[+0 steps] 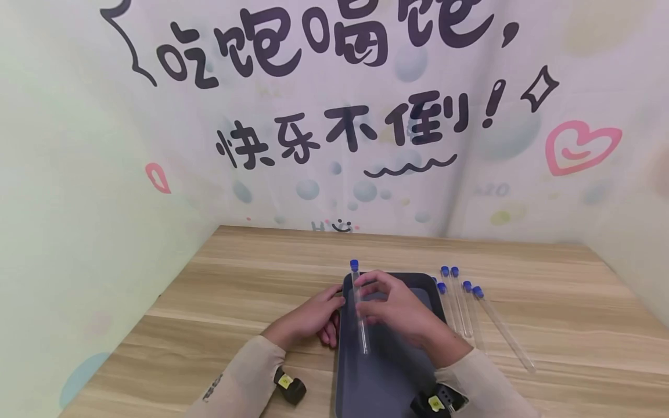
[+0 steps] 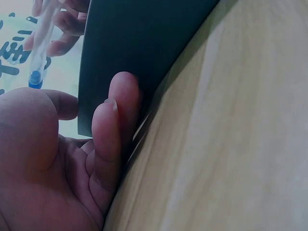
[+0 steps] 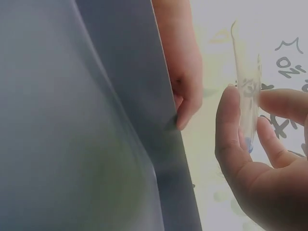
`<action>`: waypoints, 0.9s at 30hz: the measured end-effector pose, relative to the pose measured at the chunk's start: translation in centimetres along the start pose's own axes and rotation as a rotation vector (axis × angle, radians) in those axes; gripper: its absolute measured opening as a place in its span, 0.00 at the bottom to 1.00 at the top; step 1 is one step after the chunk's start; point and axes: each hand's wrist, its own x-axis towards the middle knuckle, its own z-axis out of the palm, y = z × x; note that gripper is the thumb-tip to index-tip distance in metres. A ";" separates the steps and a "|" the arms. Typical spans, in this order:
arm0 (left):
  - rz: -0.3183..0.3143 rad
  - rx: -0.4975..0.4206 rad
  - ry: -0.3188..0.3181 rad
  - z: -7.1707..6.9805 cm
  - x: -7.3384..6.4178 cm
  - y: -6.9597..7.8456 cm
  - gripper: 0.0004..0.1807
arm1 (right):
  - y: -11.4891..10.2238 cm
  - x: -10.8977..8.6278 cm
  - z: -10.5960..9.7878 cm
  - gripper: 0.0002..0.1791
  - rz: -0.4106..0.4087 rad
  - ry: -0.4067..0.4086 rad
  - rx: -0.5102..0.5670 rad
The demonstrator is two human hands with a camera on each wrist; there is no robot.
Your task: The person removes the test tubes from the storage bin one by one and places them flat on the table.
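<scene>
My right hand (image 1: 389, 307) pinches a clear test tube (image 1: 364, 337) with a blue cap between thumb and fingers. The tube stands nearly upright over the left part of a dark grey tray (image 1: 360, 395), cap at the top. In the right wrist view the same tube (image 3: 249, 106) appears between the fingertips. At the tray's left side, my left hand (image 1: 316, 313) holds the edge. In the left wrist view its thumb lies at the rim while curled fingers (image 2: 107, 139) rest against the outer wall of the tray (image 2: 130, 43).
Several more blue-capped test tubes (image 1: 504, 331) lie on the wooden table (image 1: 235, 278) just right of the tray, one angled outward. Behind the table hangs a white printed cloth (image 1: 313, 191) with dark lettering.
</scene>
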 end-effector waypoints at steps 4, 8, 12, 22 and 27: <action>0.002 0.000 -0.004 0.0 0.0 0.0 0.25 | -0.2 -0.2 -0.1 0.25 -0.005 -0.004 -0.009; 0.002 -0.005 -0.005 -0.1 -0.1 -0.1 0.25 | -0.5 -0.3 -0.1 0.23 -0.006 0.001 -0.007; 0.000 -0.013 0.000 0.0 0.0 -0.1 0.25 | -0.8 -0.4 -0.3 0.22 -0.004 0.010 -0.002; 0.004 -0.019 0.005 0.1 0.0 0.0 0.26 | -2.0 -1.2 -1.8 0.24 -0.047 0.071 -0.036; 0.005 -0.014 0.010 0.2 -0.1 0.2 0.26 | -2.5 -1.5 -2.5 0.24 -0.074 0.083 -0.055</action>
